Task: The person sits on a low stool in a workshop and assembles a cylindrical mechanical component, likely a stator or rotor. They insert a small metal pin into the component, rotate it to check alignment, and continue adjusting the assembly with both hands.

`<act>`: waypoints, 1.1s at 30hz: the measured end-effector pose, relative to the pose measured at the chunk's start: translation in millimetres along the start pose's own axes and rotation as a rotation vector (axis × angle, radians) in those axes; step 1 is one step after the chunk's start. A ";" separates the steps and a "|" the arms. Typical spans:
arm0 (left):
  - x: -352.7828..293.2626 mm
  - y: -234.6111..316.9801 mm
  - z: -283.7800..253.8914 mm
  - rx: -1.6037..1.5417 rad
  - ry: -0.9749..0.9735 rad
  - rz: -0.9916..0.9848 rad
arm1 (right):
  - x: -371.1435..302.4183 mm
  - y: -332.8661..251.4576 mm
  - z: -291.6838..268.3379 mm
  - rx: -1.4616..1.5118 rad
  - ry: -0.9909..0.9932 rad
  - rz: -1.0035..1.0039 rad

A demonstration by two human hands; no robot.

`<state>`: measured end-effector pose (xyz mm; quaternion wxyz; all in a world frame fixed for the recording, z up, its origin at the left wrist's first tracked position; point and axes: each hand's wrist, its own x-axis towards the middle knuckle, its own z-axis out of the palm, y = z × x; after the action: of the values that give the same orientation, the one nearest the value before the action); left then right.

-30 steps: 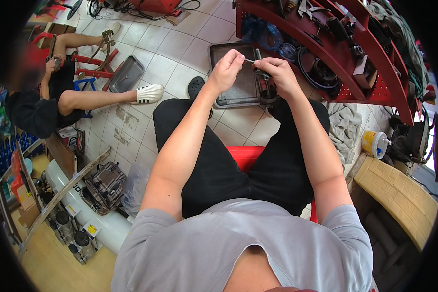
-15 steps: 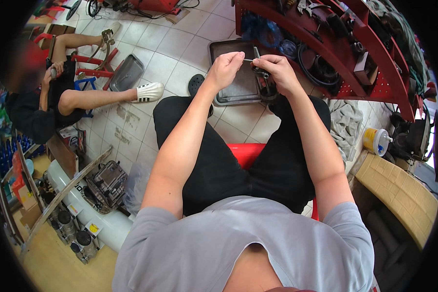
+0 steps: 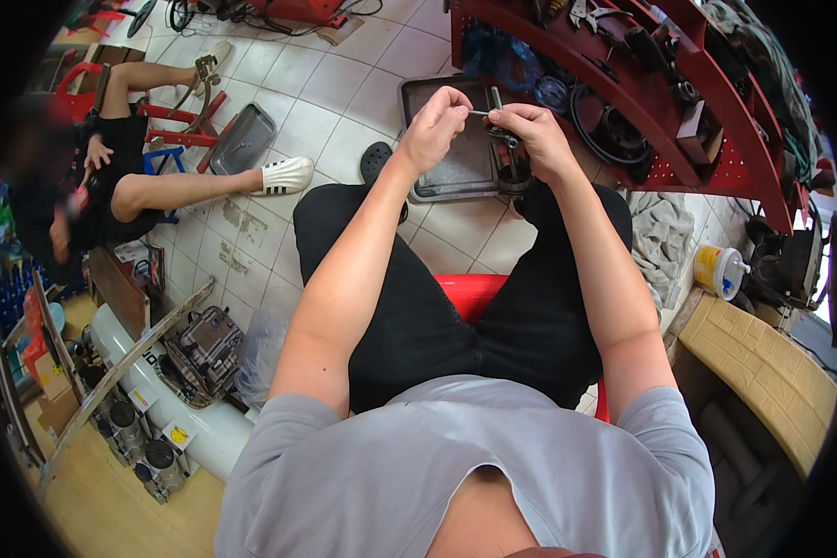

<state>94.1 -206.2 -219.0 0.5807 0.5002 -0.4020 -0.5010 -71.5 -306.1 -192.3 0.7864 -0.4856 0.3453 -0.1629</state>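
Note:
My left hand pinches one end of a thin metal rod between thumb and fingers. The rod's other end reaches my right hand, which is closed at the top of a dark metal mechanical part. A short grey bar sticks up beside my right thumb. My right fingers partly hide the part, so its exact kind cannot be made out. Below both hands lies a shallow grey metal tray on the floor.
A red metal rack with tools and parts stands at the right. Grey rags and a white-yellow tub lie nearer. A seated person is at the left, by a second tray. A white air tank lies lower left.
My left fingers have shifted on the rod, the index finger now arched higher. My right hand has barely moved. The seated person's hands have come apart, one now on the thigh.

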 end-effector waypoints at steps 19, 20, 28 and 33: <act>2.2 -3.9 -6.3 0.190 0.136 -0.053 | 1.3 1.9 0.7 -0.133 0.007 -0.067; 1.0 -1.4 -7.8 0.153 0.101 -0.010 | 2.3 1.8 0.0 -0.103 0.014 -0.079; -2.8 5.1 2.0 0.534 0.113 0.155 | 1.1 2.4 -2.8 -0.071 -0.018 -0.048; 4.3 -11.9 -14.3 0.528 0.189 0.013 | 1.0 3.4 0.2 -0.186 0.015 -0.106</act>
<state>106.6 -207.8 -233.4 0.4684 0.6761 -0.4657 -0.3265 -71.0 -304.9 -195.6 0.7258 -0.5728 0.3384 -0.1752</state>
